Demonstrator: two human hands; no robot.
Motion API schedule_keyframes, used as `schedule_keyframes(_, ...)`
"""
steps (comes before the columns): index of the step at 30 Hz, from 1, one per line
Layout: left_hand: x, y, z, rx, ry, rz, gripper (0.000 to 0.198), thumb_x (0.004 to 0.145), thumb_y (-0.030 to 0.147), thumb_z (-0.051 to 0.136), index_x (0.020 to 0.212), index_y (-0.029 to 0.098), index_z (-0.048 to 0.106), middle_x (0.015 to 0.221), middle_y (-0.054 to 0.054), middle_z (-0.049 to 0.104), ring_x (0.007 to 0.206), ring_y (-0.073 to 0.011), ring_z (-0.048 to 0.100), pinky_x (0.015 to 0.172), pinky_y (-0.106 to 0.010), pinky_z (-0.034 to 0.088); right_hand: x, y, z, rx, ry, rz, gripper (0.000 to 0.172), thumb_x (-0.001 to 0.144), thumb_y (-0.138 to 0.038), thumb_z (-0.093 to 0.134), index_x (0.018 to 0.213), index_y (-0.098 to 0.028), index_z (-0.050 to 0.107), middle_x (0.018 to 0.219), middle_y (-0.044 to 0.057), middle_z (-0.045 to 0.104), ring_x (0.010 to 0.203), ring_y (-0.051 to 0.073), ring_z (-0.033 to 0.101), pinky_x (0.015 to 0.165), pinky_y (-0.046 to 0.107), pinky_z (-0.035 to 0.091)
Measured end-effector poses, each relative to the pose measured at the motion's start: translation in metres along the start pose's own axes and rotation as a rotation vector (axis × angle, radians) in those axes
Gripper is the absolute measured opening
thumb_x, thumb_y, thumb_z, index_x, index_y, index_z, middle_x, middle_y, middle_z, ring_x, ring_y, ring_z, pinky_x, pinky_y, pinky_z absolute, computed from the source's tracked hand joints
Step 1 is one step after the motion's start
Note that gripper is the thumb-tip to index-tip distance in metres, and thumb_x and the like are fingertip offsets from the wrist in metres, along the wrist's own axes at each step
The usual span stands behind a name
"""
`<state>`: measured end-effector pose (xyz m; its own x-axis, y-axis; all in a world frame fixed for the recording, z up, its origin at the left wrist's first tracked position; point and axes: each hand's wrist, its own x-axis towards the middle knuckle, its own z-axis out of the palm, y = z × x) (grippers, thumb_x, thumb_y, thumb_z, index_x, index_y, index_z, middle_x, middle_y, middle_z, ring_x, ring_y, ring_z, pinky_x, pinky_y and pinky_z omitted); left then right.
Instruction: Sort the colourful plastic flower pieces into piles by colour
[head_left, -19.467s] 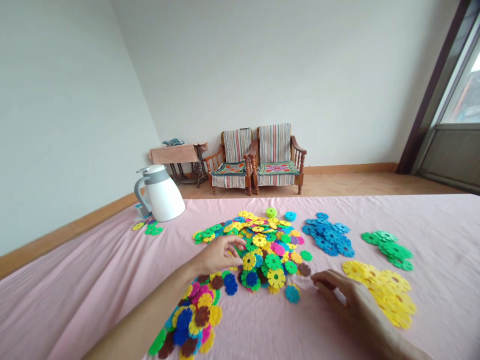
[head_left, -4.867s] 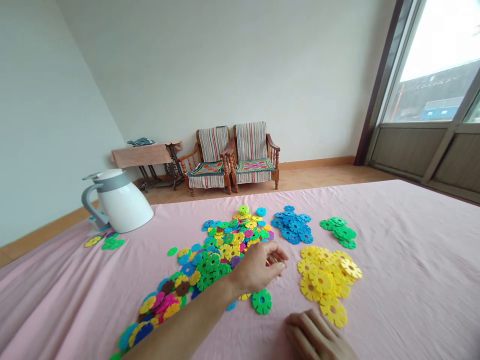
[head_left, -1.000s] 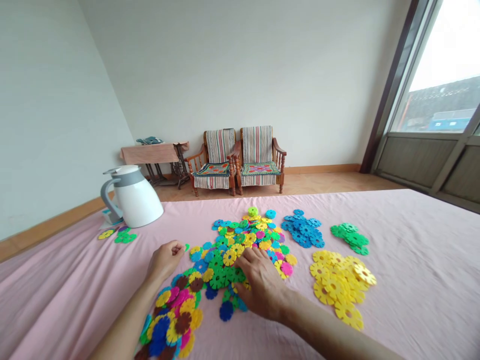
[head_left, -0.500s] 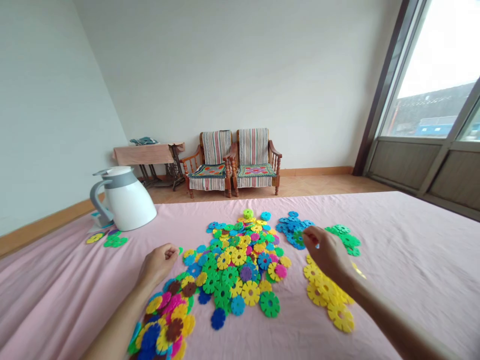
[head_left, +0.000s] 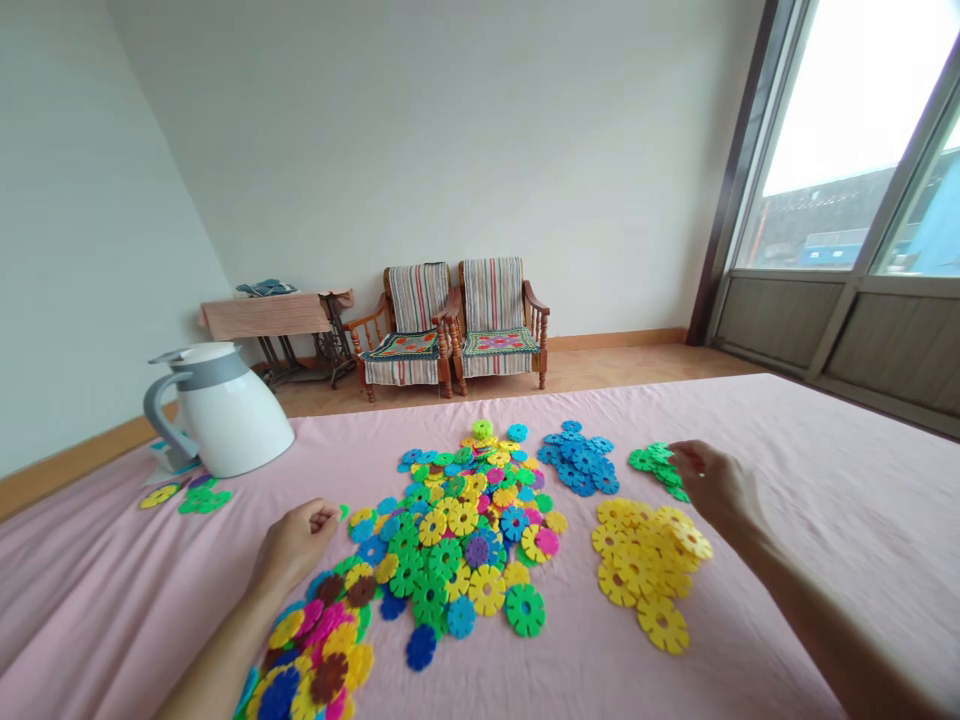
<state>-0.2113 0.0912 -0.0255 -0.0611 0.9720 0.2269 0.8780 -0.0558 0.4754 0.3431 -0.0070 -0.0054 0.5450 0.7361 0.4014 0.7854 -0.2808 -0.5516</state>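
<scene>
My left hand (head_left: pixel 301 538) is closed, fingers curled, beside the left edge of a mixed heap of flower-shaped plastic discs (head_left: pixel 463 517). A small green disc (head_left: pixel 344 512) peeks out at its fingertips; whether it is held or lies on the cloth I cannot tell. At the right, my right hand (head_left: pixel 705 480) is pinched at the edge of a small pile of green discs (head_left: pixel 652 460), with a green disc at its fingers partly hidden. Below that hand lies a pile of yellow discs (head_left: pixel 637 568), and to its left a pile of blue ones (head_left: pixel 579 462).
A white kettle with a grey handle (head_left: pixel 240 415) stands at the left on the pink tablecloth (head_left: pixel 847 500). Near it lie a few yellow and green discs (head_left: pixel 204 501). More mixed discs (head_left: pixel 311 655) spread beside my left forearm. Two wooden armchairs (head_left: pixel 495 300) stand by the wall.
My right hand has moved right, from over the blue pile to the green pile, carrying a green disc. The view has turned slightly right. My left hand stays by the heap.
</scene>
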Motion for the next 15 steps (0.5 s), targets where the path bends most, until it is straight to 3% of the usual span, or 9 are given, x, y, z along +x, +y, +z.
schedule_keyframes(4, -0.006, 0.017, -0.008, -0.029, 0.052, 0.034, 0.017, 0.073, 0.034, 0.051, 0.075, 0.021, 0.062, 0.075, -0.001, 0.069, 0.071, -0.0179, 0.063, 0.067, -0.024, 0.045, -0.040, -0.040, 0.002, 0.124, -0.149, -0.264, 0.027, 0.084, -0.033, 0.043, 0.090, -0.020, 0.066, 0.075, 0.005, 0.070, 0.066, 0.019, 0.063, 0.060, 0.027, 0.042)
schedule_keyframes(7, -0.019, 0.049, -0.021, -0.119, 0.050, 0.170, 0.019, 0.074, 0.035, 0.054, 0.079, 0.019, 0.063, 0.076, -0.002, 0.068, 0.069, -0.0171, 0.060, 0.065, -0.025, 0.045, -0.087, -0.066, 0.005, 0.114, -0.292, -0.456, 0.027, 0.090, -0.033, 0.039, 0.089, -0.021, 0.063, 0.069, 0.002, 0.066, 0.059, 0.016, 0.059, 0.056, 0.026, 0.039)
schedule_keyframes(11, -0.048, 0.102, -0.034, -0.228, -0.267, 0.402, 0.017, 0.077, 0.033, 0.057, 0.075, 0.018, 0.064, 0.071, -0.001, 0.062, 0.064, -0.0136, 0.055, 0.061, -0.023, 0.042, -0.136, -0.081, 0.011, 0.064, -0.370, -0.672, 0.034, 0.095, -0.029, 0.032, 0.074, -0.020, 0.057, 0.063, 0.002, 0.061, 0.056, 0.014, 0.057, 0.052, 0.024, 0.034)
schedule_keyframes(13, -0.064, 0.121, -0.036, -0.186, -0.397, 0.462, 0.010, 0.074, 0.028, 0.062, 0.077, 0.018, 0.064, 0.075, 0.001, 0.059, 0.065, -0.0123, 0.053, 0.062, -0.022, 0.041, -0.147, -0.083, 0.014, 0.042, -0.394, -0.759, 0.035, 0.095, -0.025, 0.030, 0.068, -0.020, 0.052, 0.061, 0.002, 0.059, 0.054, 0.013, 0.056, 0.051, 0.024, 0.033)
schedule_keyframes(15, -0.077, 0.133, -0.034, -0.122, -0.490, 0.500, 0.017, 0.068, 0.024, 0.068, 0.083, 0.020, 0.062, 0.080, 0.002, 0.057, 0.066, -0.0115, 0.051, 0.061, -0.022, 0.039, -0.150, -0.084, 0.015, 0.019, -0.402, -0.819, 0.034, 0.095, -0.021, 0.030, 0.066, -0.020, 0.049, 0.061, 0.001, 0.058, 0.052, 0.013, 0.055, 0.050, 0.024, 0.033)
